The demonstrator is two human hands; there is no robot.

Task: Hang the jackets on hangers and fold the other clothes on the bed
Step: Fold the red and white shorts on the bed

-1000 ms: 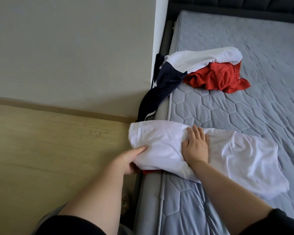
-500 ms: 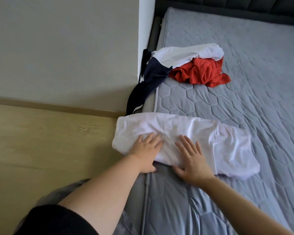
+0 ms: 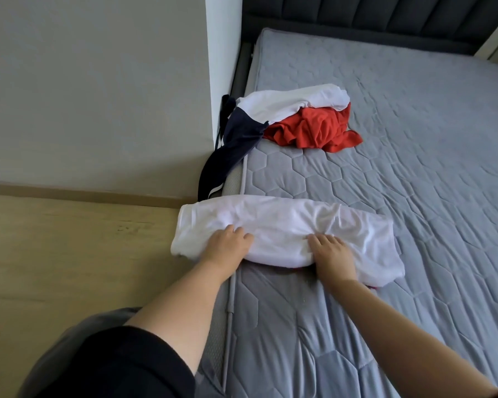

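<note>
White garment folded lengthwise across bed edge.

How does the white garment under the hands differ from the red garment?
The white garment is folded into a long band; the red garment is a crumpled heap. The left hand and right hand rest on the white garment; no hand touches the red garment. The white garment overhangs the mattress edge; the red garment lies wholly on it. Both are on the mattress.
</note>
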